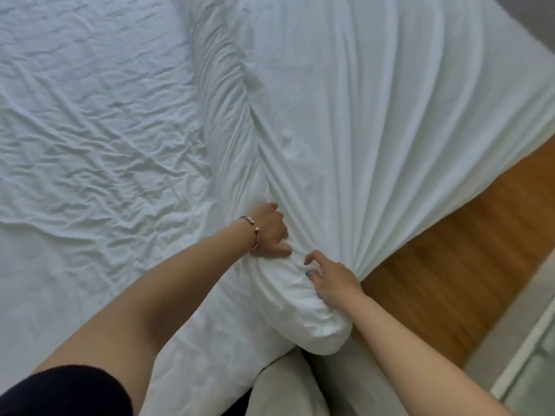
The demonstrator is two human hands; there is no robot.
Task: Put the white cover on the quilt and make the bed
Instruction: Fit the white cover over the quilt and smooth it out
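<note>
Head view: soft white cotton quilt cover (345, 115) lies spread over the rumpled white bed sheet (90, 115), its cloth drawn into long pleats that fan out from one bunched corner. That padded white corner roll (300, 301), prob. quilt inside cover, sits at the near edge of the bed, just above the beige bed base (282, 388). Taking the corner roll as landmark: left hand (268, 232), w/ a thin rose-gold bangle (250, 232) on the wrist, sits at its far-left end, fingers curled into the cloth and thumb pressed on top, so it grips a fold. Right hand (336, 283) sits on its right flank, fingers bent and clamped on the gathered pleats; the forefinger is lifted slightly. Wooden plank floor (450, 265) shows to the right of the roll, beyond the hanging hem. White window frame (528, 355) further right and lower. Dark sleeve (60, 391) well left and below.

Handling, as I judge it: cloth is light, limp and a bit slick, w/ no stiffness, so it sags and slides unless pinched firmly. Padding adds bulk, not much weight. Not fragile; tugging is fine, but a pull from one point only makes more pleats. Best hold looks like the corner itself, cover and filling pinched together thru the cloth, one hand per side of the roll, then shake or draw outward to flatten. Whether the filling reaches right into the corner I cannot tell.
</note>
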